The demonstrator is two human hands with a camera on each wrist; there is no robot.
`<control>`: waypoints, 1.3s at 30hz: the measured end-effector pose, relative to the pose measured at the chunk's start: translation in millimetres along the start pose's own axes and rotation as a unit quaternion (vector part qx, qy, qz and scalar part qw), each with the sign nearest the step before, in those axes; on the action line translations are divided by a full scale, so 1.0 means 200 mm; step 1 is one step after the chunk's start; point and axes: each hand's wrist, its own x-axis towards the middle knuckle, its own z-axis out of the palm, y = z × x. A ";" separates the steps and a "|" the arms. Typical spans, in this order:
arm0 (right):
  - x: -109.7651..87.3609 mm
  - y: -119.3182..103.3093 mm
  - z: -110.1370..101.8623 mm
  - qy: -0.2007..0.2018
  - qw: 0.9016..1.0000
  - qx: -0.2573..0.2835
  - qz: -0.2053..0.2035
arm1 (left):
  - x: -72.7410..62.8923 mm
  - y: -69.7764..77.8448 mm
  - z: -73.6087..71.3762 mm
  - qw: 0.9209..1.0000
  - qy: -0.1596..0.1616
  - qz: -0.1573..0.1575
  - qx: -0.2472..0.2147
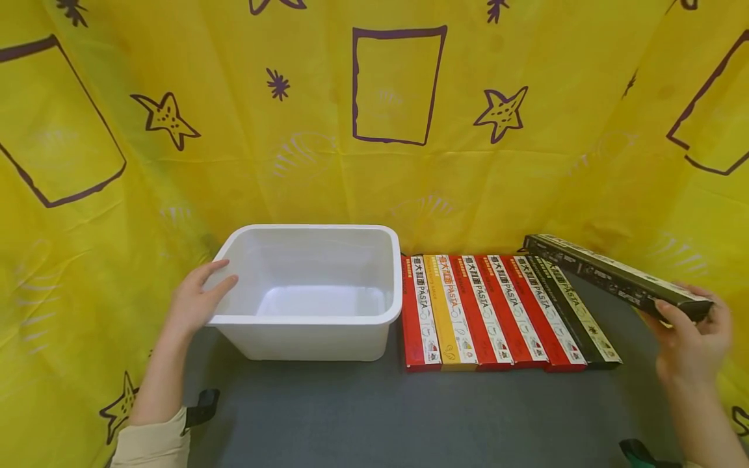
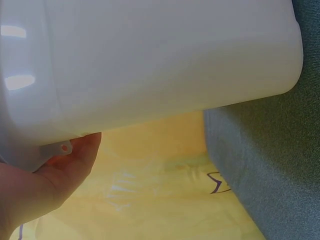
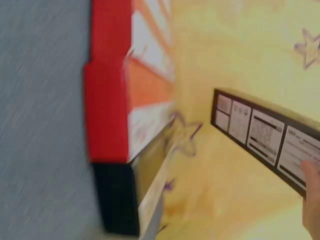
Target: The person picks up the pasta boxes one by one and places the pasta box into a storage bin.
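Black pasta box is up in the air on the right side of the scene, gripped near its right end by the right hand, thumb on the near side. On my head feed it slants from far left down to near right, and its far end sits over or near the far end of the row of boxes; can't tell from here if they touch. Right wrist cam shows it apart from the row, but that feed's pretty blurry for me.

Row goes, left to right: red box, yellow box, three more red boxes, then another black box, all lying side by side on the grey table.

Just left of those I've got a white bin, upright, with the left hand holding its left rim, thumb over the inside. My left wrist view has fingers against the outside, right by a little tab with a hole. Yellow cloth with starfish doodles hangs behind everything.
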 end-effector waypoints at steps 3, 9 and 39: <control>-0.04 0.01 0.09 -0.050 0.998 0.043 0.013 | 0.00 0.00 0.00 1.000 0.002 0.000 -0.001; -0.11 0.06 0.26 -0.154 0.978 0.133 0.035 | 0.00 0.00 0.00 1.000 0.000 -0.004 -0.004; -0.38 0.35 0.89 -0.360 0.921 0.046 0.139 | 0.00 0.00 0.01 1.000 0.015 -0.004 -0.012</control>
